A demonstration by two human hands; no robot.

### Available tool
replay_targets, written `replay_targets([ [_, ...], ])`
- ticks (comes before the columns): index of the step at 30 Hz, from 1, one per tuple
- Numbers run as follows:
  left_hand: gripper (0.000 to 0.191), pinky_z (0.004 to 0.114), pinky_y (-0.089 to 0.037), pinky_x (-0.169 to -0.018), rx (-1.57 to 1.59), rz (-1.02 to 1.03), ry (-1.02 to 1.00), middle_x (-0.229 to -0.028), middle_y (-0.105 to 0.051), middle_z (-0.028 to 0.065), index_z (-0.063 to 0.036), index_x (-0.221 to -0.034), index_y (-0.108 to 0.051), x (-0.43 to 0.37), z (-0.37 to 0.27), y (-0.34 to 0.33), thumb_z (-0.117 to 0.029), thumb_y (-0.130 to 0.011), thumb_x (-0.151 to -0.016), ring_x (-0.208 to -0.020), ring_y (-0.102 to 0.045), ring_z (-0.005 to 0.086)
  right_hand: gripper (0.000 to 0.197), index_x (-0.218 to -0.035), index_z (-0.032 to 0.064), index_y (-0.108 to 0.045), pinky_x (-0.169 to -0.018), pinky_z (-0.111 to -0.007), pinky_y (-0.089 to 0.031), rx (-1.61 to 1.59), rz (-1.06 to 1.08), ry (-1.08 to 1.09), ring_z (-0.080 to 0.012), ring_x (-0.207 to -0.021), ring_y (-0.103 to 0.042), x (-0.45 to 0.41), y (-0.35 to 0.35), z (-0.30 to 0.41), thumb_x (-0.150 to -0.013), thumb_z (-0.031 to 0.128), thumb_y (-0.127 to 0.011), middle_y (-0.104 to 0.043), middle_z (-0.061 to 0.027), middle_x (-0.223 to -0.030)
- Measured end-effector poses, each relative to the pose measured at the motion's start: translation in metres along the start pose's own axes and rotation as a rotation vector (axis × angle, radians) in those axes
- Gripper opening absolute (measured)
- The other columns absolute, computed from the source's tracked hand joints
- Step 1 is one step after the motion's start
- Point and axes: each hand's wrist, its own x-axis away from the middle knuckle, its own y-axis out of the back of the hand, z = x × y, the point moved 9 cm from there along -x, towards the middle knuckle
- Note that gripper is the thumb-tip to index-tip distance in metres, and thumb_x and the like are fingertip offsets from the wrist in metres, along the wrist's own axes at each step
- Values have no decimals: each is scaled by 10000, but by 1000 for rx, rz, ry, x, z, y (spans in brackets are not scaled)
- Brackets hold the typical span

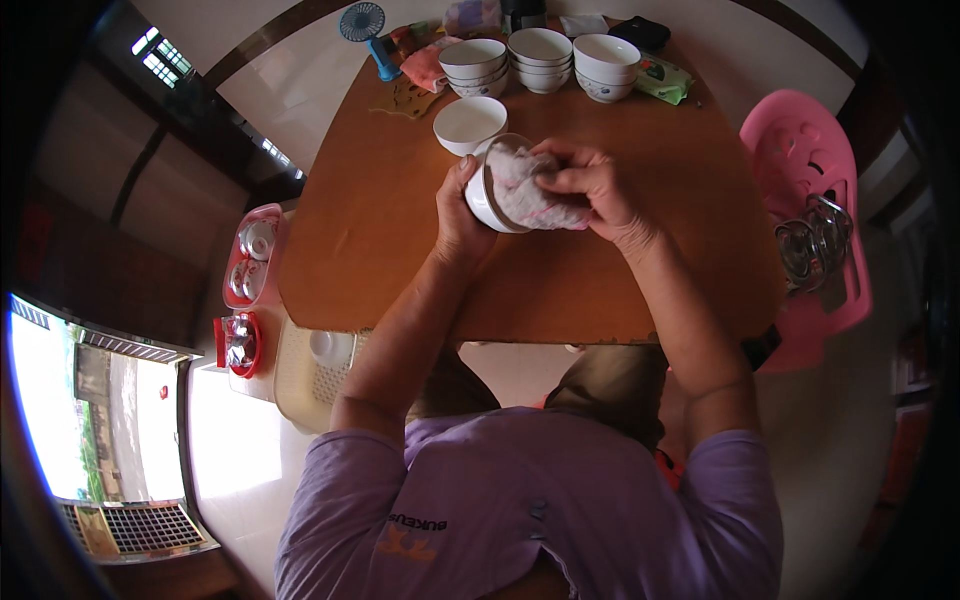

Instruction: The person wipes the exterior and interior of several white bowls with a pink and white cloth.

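Note:
My left hand (pixel 463 214) grips a white bowl (pixel 481 201) from its left side, thumb on the rim, above the wooden table (pixel 547 292). The bowl is tilted, its mouth turned to the right. Pinched in my right hand (pixel 596 187) is a whitish cloth (pixel 525 187) with pink marks, pushed against the bowl's mouth and covering most of its inside. Just beyond stands another white bowl (pixel 469 124), upright on the table. At the far side are three stacks of white bowls: a left stack (pixel 472 64), a middle stack (pixel 540 56) and a right stack (pixel 606 64).
A blue handheld fan (pixel 375 45), a pink cloth (pixel 429 66) and a green wipes packet (pixel 664 79) lie around the stacks. A pink chair (pixel 802 142) holding metal cookware (pixel 814 240) stands right. At left are a pink basket of bowls (pixel 281 214) and a cream basket (pixel 292 375).

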Motion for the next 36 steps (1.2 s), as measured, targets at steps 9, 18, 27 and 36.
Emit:
replay_targets([
  [9,635,465,-469,-1045,156,123,148,-1316,-598,178,-15,-1368,-498,5,12,-20,-446,-571,-906,-1190,-596,323,224,-1086,32,-658,-765,-311,-529,1049,-418,377,-174,-844,-681,3,37,43,-881,16,-568,-707,-85,-904],
  [18,657,499,-592,-622,151,140,211,-1268,-610,169,-69,-1376,-494,7,12,-18,-545,-506,-924,-1020,-661,345,180,-1007,45,-651,-676,-333,-522,1149,-619,662,-220,-747,-652,16,29,56,-868,152,-692,-679,-90,-840],
  [27,719,528,-475,-1006,144,150,178,-1362,-547,158,-76,-1442,-416,4,16,-20,-573,-492,-928,-1236,-548,336,216,-984,69,-663,-688,-448,-547,1525,-492,239,-369,-805,-688,3,16,17,-847,234,-691,-715,-155,-883],
  [36,566,434,-454,-1046,272,141,318,-1264,-590,125,-89,-1327,-502,6,36,-16,-524,-523,-966,-1192,-558,268,192,-954,38,-636,-676,-422,-506,1605,-231,996,-296,-747,-617,27,-60,45,-763,46,-656,-602,-88,-817],
])
